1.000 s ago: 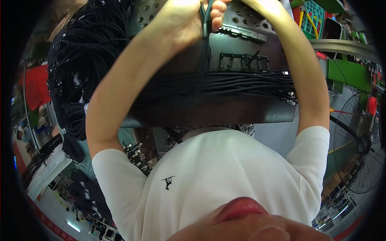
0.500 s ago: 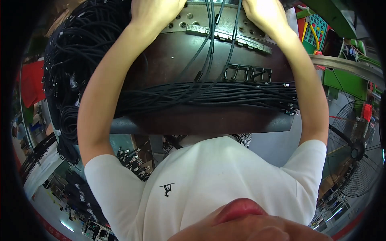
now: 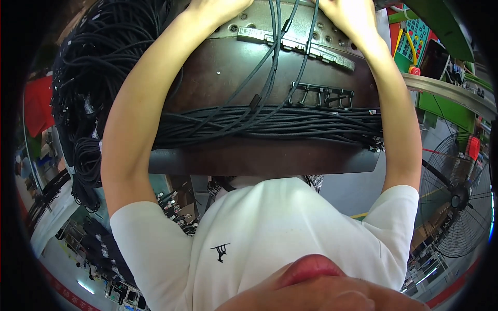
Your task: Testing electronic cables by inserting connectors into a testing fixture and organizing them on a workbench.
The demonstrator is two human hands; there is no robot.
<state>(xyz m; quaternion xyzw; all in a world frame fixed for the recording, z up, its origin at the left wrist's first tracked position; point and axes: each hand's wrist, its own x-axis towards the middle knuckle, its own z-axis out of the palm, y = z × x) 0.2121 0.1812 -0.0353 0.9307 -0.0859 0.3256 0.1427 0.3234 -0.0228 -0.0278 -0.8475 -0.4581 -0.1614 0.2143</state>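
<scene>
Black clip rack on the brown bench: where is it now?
Head view, right of centre: the black clip rack sits on the brown bench, just above the cable bundle, below the metal bar.

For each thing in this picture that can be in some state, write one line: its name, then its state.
left hand: resting on the metal plate's far edge, grip hidden
right hand: on the far edge by the cables, grip hidden
metal plate: lying flat on the brown table
two black cables: running loose across the table
cable bundle: laid straight across the table
floor fan: spinning or not, cannot tell

Bright, even light, sharp centre (heavy fisheye bending, black rim).
</scene>
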